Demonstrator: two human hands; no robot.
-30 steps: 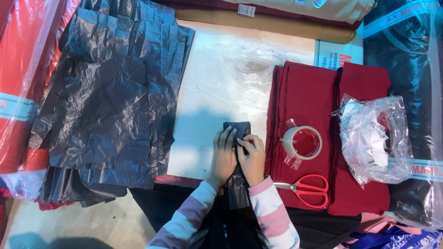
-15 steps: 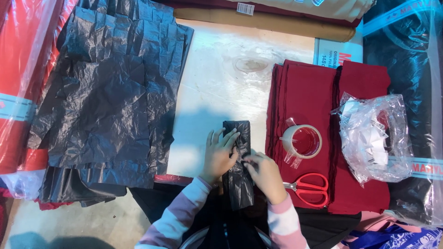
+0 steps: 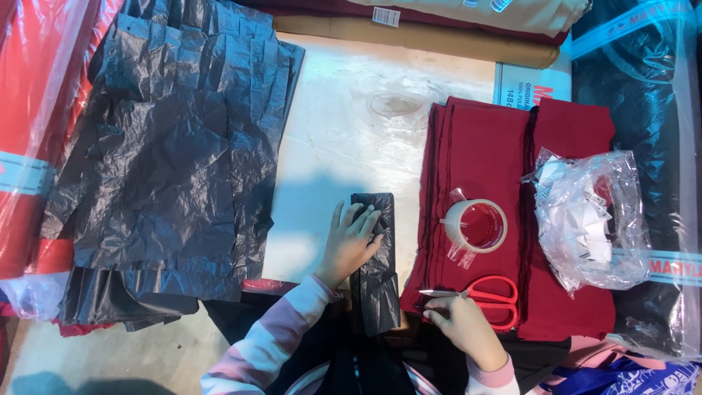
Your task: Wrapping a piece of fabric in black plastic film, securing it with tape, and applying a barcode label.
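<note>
Folded black bag [image 3: 374, 271] under flat left hand [image 3: 349, 243], right hand [image 3: 462, 327] open beside red scissors [image 3: 488, 296], clear bag [image 3: 589, 219] holding white tags

Two hands are showing, the left hand [image 3: 351, 245] at lower centre and the right hand [image 3: 461, 325] at lower right; one folded black bag [image 3: 375, 285], one scissors [image 3: 486, 294], one tape roll [image 3: 477, 225] and one clear bag [image 3: 585, 219] are lying at right, two red stacks [image 3: 512, 153] beneath

Red-handled scissors [image 3: 491, 296], maroon cloth [image 3: 482, 153], black folded bag [image 3: 374, 267]
</note>
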